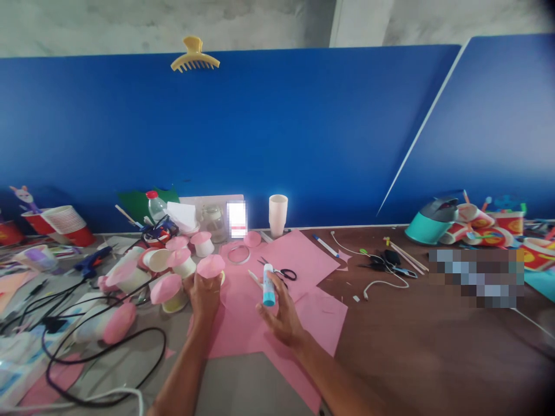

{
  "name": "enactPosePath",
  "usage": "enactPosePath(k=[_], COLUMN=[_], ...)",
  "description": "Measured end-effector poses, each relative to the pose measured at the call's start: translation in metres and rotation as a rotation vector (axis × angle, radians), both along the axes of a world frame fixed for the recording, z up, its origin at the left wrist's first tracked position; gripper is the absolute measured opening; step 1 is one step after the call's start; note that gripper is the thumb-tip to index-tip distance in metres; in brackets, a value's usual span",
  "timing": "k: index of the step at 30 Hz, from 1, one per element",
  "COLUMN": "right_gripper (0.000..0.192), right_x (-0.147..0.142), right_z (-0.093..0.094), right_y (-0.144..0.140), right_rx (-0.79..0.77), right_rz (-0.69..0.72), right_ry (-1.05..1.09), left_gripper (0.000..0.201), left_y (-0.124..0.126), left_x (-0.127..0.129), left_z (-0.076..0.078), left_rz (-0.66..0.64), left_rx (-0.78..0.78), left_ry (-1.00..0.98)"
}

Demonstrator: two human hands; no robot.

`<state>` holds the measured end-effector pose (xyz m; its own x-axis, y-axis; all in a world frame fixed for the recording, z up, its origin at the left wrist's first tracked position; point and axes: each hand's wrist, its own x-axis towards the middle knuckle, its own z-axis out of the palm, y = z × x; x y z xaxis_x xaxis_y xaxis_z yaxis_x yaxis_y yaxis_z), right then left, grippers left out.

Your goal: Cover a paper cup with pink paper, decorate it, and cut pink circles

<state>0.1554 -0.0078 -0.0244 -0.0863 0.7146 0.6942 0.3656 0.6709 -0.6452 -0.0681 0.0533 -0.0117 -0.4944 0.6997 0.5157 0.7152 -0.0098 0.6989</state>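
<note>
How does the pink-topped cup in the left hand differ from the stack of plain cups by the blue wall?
The pink-topped cup wears a pink paper cover; the plain cup stack is bare white. The first is held up in the left hand; the stack stands alone on the table. The right hand holds a glue stick. Both are pale paper cups.

In front of me a tall, matte blue partition panel point(269, 133) runs the width of my desk, and a second blue panel point(498, 121) angles in on my right behind a thin white edge strip. Above them I see a rough grey concrete wall point(151, 23) with a paler pillar point(358, 23). The dark brown wooden desktop point(425, 341) shows bare at right, lit evenly and softly.
</note>
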Motion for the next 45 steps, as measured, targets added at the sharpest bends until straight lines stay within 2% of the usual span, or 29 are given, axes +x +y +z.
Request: enactPosePath(k=[5,10,16,20,24,27,30,37,45], right_gripper=[0.069,0.07,0.067,0.066,0.066,0.066,0.067,0.069,0.067], right_x=[0.001,0.001,0.0,-0.002,-0.002,-0.001,-0.001,-0.001,-0.003], right_z=[-0.007,-0.011,-0.01,-0.008,-0.011,-0.015,-0.019,-0.022,-0.026], right_y=[0.002,0.003,0.003,0.003,0.003,0.004,0.004,0.004,0.005], right_rx=[-0.039,-0.07,-0.071,-0.045,-0.075,-0.102,-0.12,-0.155,-0.198], right_rz=[-0.005,0.008,0.039,0.075,0.063,0.017,0.006,0.055,0.069], right_ry=[0.02,0.048,0.07,0.101,0.083,0.061,0.065,0.094,0.094], left_gripper=[0.02,0.076,0.085,0.073,0.035,0.023,0.023,0.025,0.02], left_y=[-0.002,-0.006,-0.014,-0.022,-0.025,-0.025,-0.026,-0.031,-0.029], left_x=[-0.007,-0.003,0.008,0.021,0.031,0.032,0.031,0.031,0.029], left_z=[0.0,0.001,0.006,-0.001,-0.016,-0.023,-0.026,-0.029,-0.03], left_rz=[0.066,0.101,0.069,-0.035,-0.284,-0.42,-0.463,-0.547,-0.569], left_rx=[-0.092,-0.11,-0.091,0.047,0.134,0.14,0.094,-0.101,-0.112], left_ry=[-0.045,-0.089,-0.1,0.019,0.241,0.4,0.476,0.516,0.513])
